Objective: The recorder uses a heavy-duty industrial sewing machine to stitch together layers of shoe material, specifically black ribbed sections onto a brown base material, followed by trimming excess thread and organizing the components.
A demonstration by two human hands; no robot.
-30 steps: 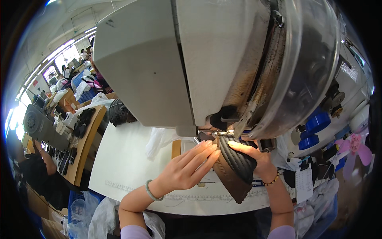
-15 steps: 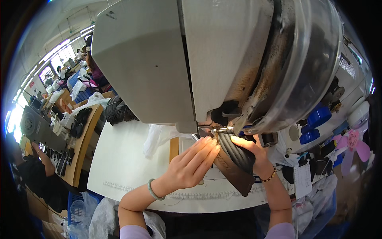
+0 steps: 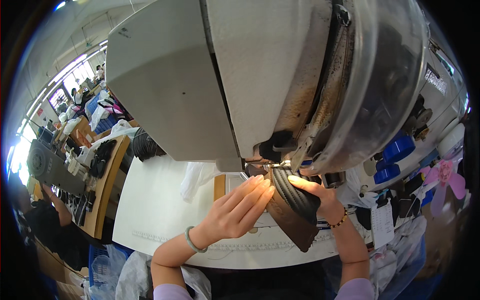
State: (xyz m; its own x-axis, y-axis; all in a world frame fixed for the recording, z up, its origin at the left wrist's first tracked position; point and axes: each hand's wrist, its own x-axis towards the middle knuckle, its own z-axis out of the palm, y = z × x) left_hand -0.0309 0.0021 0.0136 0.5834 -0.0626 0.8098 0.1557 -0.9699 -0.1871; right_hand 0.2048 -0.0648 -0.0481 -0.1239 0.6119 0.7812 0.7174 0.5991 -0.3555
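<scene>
left fingers (image 3: pixel 250 195) — on brown piece (image 3: pixel 295 225) | right fingers (image 3: pixel 307 186) — holding black ribbed piece (image 3: pixel 298 197)

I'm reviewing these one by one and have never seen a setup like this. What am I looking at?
No robot here: these are a person's bare hands, seen from a camera on their head, whose fisheye lens bends straight edges. The big grey machine looks like a sewing machine. The left hand lies with its fingertips on a brown piece; the right hand holds a black ribbed piece, thumb on top. Thin plastic and a black coil lie on the white table.
</scene>
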